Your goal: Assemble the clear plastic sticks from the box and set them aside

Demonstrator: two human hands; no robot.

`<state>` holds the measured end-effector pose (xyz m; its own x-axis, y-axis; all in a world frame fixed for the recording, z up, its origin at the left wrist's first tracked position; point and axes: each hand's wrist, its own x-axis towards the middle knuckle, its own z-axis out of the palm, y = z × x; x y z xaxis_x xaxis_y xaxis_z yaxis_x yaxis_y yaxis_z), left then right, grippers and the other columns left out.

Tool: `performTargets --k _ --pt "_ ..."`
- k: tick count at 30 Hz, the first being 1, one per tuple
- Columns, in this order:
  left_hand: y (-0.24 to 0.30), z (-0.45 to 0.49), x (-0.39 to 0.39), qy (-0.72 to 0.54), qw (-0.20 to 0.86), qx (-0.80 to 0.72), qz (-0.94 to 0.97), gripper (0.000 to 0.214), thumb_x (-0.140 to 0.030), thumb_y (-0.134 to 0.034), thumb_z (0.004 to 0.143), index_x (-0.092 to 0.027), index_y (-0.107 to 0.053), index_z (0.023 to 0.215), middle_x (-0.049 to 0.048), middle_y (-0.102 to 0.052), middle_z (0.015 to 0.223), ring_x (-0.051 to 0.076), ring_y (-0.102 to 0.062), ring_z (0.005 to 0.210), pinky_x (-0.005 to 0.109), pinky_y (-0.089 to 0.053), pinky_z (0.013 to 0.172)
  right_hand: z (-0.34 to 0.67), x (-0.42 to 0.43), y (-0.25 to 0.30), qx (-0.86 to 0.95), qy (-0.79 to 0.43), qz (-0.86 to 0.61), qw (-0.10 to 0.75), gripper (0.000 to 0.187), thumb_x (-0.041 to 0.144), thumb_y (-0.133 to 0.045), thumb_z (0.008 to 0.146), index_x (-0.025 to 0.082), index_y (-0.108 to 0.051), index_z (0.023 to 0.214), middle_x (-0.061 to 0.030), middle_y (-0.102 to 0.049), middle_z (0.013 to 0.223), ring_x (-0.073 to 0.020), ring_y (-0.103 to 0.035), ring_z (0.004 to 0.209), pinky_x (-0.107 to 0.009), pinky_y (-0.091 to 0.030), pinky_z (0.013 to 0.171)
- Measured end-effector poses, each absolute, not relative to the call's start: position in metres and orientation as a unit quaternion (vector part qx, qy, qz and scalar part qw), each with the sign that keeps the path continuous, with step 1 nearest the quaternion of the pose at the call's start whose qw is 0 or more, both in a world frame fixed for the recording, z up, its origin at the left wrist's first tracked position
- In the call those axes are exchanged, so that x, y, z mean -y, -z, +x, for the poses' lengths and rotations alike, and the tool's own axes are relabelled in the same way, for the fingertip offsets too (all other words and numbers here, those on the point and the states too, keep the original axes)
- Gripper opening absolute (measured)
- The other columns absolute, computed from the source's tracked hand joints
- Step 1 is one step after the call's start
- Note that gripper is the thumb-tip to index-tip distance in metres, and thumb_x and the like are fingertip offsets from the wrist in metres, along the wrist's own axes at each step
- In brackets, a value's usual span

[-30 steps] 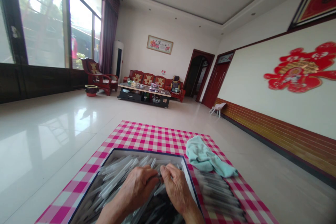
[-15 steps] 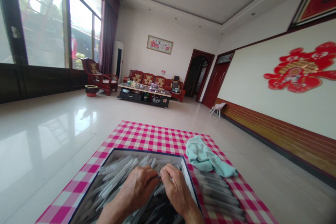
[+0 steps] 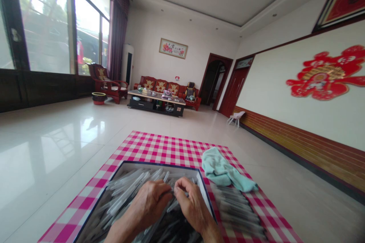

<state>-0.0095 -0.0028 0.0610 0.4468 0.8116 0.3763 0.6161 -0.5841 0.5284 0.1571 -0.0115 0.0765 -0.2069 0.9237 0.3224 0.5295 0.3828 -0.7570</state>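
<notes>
A shallow box (image 3: 129,166) with a dark blue rim lies on a pink and white checked cloth (image 3: 159,148) and is full of thin clear-wrapped sticks (image 3: 125,190). My left hand (image 3: 149,203) and my right hand (image 3: 191,205) meet over the box, fingertips pinched together on one of the sticks. Both hands have curled fingers. What exactly lies between the fingertips is small and partly hidden.
A mint green towel (image 3: 222,171) lies on the cloth right of the box. Beside it a row of wrapped sticks (image 3: 239,212) rests on the cloth. Shiny tiled floor surrounds the cloth. Far off stand a coffee table (image 3: 156,102), red sofa and armchair.
Almost nothing differs. My right hand's fingers have shifted slightly at the pinch; the box, towel and cloth stay where they were.
</notes>
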Motion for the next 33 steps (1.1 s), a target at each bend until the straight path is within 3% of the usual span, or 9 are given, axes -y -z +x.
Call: performTargets --k 9,16,20,22,24,26,30,33 --pt "-0.061 -0.009 0.001 -0.313 0.149 -0.425 0.836 0.026 -0.023 -0.046 0.091 -0.019 -0.058 0.068 -0.0018 -0.058 0.067 0.011 -0.056 0.063 0.023 -0.033 0.059 0.154 0.008 -0.069 0.738 -0.221 -0.511 0.38 0.037 0.037 -0.038 0.095 0.02 -0.044 0.063 0.0027 -0.049 0.065 -0.0129 -0.049 0.064 -0.023 -0.036 0.059" --pt "-0.057 -0.009 0.0 -0.329 0.13 -0.422 0.835 0.025 -0.024 -0.045 0.091 -0.022 -0.064 0.074 -0.001 -0.061 0.069 0.013 -0.059 0.064 0.023 -0.039 0.06 0.155 0.009 -0.071 0.743 -0.227 -0.501 0.382 0.034 0.036 -0.042 0.093 0.02 -0.048 0.063 0.0022 -0.053 0.066 -0.0134 -0.051 0.066 -0.023 -0.037 0.061" --pt "-0.057 -0.016 -0.007 -0.506 0.045 -0.454 0.732 0.023 -0.033 -0.053 0.086 -0.02 -0.066 0.1 0.0071 -0.067 0.097 0.021 -0.063 0.09 0.029 -0.047 0.078 0.167 -0.002 -0.063 0.669 -0.183 -0.563 0.449 0.039 0.046 -0.042 0.092 0.02 -0.051 0.063 0.0002 -0.056 0.063 -0.0161 -0.052 0.063 -0.025 -0.037 0.06" --pt "-0.058 -0.021 -0.009 -0.564 0.032 -0.496 0.66 0.027 -0.039 -0.051 0.087 -0.018 -0.068 0.089 0.0053 -0.068 0.086 0.019 -0.063 0.077 0.029 -0.047 0.072 0.173 -0.008 -0.058 0.6 -0.2 -0.592 0.5 0.043 0.053 -0.04 0.091 0.02 -0.055 0.067 -0.0018 -0.06 0.064 -0.0182 -0.055 0.063 -0.027 -0.039 0.06" --pt "-0.06 -0.025 -0.011 -0.546 0.098 -0.524 0.646 0.035 -0.045 -0.049 0.087 -0.018 -0.069 0.076 0.001 -0.064 0.066 0.015 -0.058 0.059 0.026 -0.044 0.06 0.175 -0.011 -0.055 0.548 -0.25 -0.59 0.538 0.045 0.057 -0.041 0.089 0.019 -0.059 0.073 -0.0038 -0.064 0.068 -0.0199 -0.059 0.065 -0.028 -0.043 0.062" --pt "-0.059 -0.025 -0.012 -0.521 0.219 -0.513 0.646 0.04 -0.05 -0.049 0.087 -0.018 -0.071 0.076 0.0001 -0.064 0.061 0.015 -0.058 0.055 0.024 -0.044 0.055 0.172 -0.01 -0.055 0.539 -0.298 -0.568 0.546 0.045 0.058 -0.043 0.088 0.019 -0.062 0.076 -0.0038 -0.066 0.07 -0.0205 -0.061 0.068 -0.028 -0.044 0.063" --pt "-0.058 -0.021 -0.011 -0.557 0.396 -0.441 0.582 0.044 -0.053 -0.054 0.083 -0.017 -0.071 0.103 0.0035 -0.073 0.078 0.017 -0.064 0.066 0.024 -0.048 0.059 0.156 0.004 -0.064 0.614 -0.357 -0.514 0.481 0.041 0.053 -0.046 0.09 0.019 -0.063 0.075 -0.0015 -0.064 0.068 -0.0184 -0.059 0.068 -0.026 -0.043 0.063" --pt "-0.062 -0.021 -0.01 -0.578 0.444 -0.415 0.545 0.044 -0.051 -0.059 0.081 -0.015 -0.07 0.103 0.0047 -0.072 0.078 0.017 -0.063 0.068 0.023 -0.048 0.06 0.14 0.013 -0.071 0.654 -0.385 -0.48 0.44 0.037 0.05 -0.049 0.09 0.018 -0.066 0.081 -0.0004 -0.063 0.069 -0.0163 -0.057 0.068 -0.024 -0.042 0.063"
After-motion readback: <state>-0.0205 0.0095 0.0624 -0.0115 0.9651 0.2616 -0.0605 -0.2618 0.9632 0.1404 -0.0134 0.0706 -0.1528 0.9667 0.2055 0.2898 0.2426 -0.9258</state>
